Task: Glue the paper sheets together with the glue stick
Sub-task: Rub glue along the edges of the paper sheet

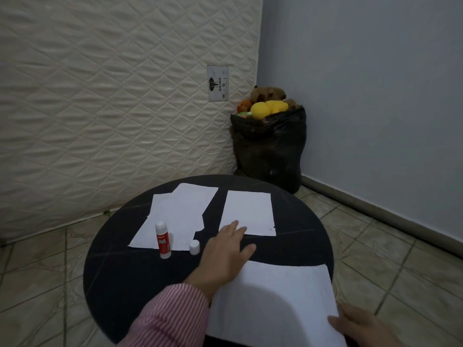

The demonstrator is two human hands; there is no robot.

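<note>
A round black table (120, 271) carries white paper sheets. Overlapping sheets (180, 216) lie at the far left, a single sheet (248, 209) at the far right. A large sheet (273, 301) lies near me. An uncapped red and white glue stick (162, 242) stands upright on the left sheets' near edge, its white cap (194, 247) beside it. My left hand (226, 249), in a pink striped sleeve, stretches forward with fingers apart, fingertips on the far right sheet's near edge. My right hand (360, 326) rests flat on the near sheet's right corner.
A quilted mattress (112, 96) leans upright behind the table. A black bag (270, 149) full of soft toys stands in the corner by the grey wall. Tiled floor surrounds the table.
</note>
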